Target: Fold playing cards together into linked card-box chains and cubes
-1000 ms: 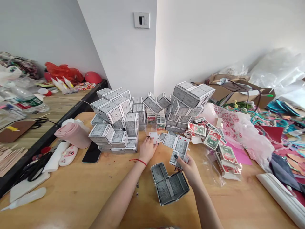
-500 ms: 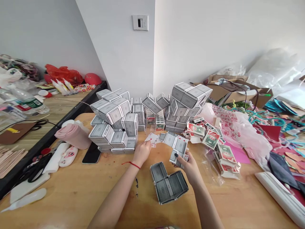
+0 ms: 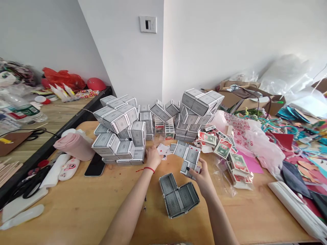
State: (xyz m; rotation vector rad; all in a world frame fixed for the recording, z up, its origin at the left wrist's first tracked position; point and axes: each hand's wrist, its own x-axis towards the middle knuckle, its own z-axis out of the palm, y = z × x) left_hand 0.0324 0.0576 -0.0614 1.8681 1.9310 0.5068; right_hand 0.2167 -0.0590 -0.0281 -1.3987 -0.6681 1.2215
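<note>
My right hand (image 3: 201, 173) grips a piece joined from folded playing cards (image 3: 190, 154), its backs patterned grey and a few red pips showing. Below it on the table lies an open block of playing-card boxes (image 3: 176, 195), shaped in three sections. My left hand (image 3: 153, 157) is lowered to the table between a tall stack of card-covered blocks (image 3: 125, 146) and some loose face-up playing cards (image 3: 163, 150). Its fingers bend away from me, and their tips are hidden.
Another stack of card blocks (image 3: 194, 112) stands at the right, with card packs (image 3: 165, 128) between the stacks. Opened card packs (image 3: 222, 148) lie right of my hand. A phone (image 3: 94, 166), a pink roll (image 3: 74, 146) and scissors (image 3: 35, 180) lie left. Plastic bags (image 3: 247, 127) are farther right.
My left hand has moved left, off the loose cards and closer to the left stack. The right hand keeps its hold on the card piece. The view has shifted slightly.
</note>
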